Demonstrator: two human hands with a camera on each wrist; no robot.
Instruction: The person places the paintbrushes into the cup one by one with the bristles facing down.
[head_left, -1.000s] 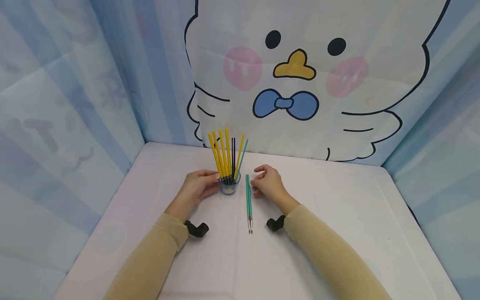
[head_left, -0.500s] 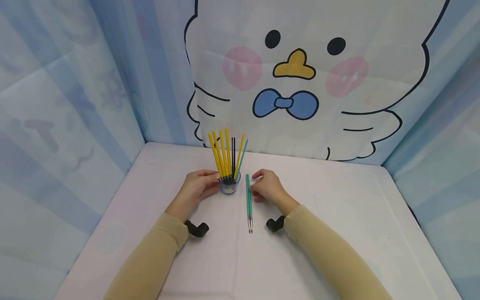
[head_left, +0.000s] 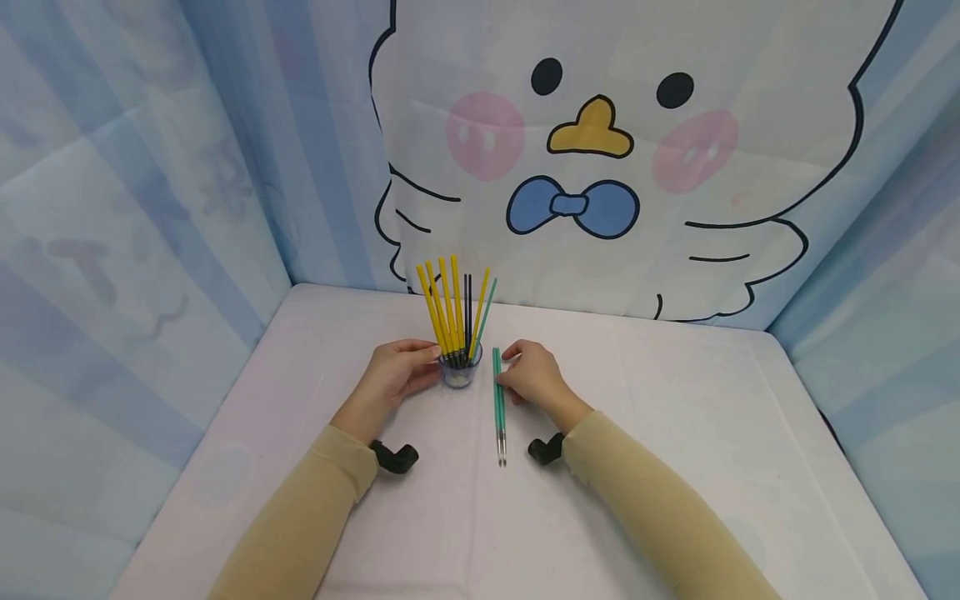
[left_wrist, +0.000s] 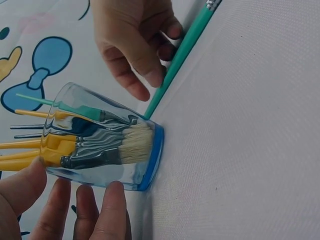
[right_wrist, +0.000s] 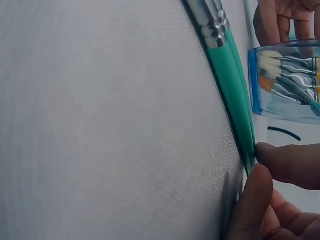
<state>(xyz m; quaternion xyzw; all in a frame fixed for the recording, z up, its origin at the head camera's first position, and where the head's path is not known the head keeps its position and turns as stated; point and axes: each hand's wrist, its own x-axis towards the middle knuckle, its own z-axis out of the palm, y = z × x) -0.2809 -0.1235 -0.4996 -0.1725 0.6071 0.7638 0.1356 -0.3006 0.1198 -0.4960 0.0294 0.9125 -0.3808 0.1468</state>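
My left hand (head_left: 405, 367) holds the left side of a small clear plastic cup (left_wrist: 110, 175) with a blue base. Its thumb is by the rim and its fingertips are along the wall. Several paintbrushes (head_left: 444, 312) with yellow, black and green handles stand in it, bristles down. Right of the cup, two green paintbrushes (head_left: 498, 400) lie side by side on the table, metal ferrules toward me. At their handle ends is my right hand (head_left: 534, 373), thumb and index finger spread slightly apart. In the right wrist view, those fingertips (right_wrist: 265, 155) are right at the green handle.
A pale cloth covers the table (head_left: 637, 500). Behind it hangs a curtain (head_left: 570, 275) printed with a cartoon bird, and blue-striped curtains (head_left: 97, 333) close in both sides. A black wrist mount (head_left: 395, 458) sticks out from each sleeve.
My right hand has drifted slightly left, bringing its thumb onto the green handles. Its index finger has lowered. The left hand, the cup and the lying brushes stay in place.
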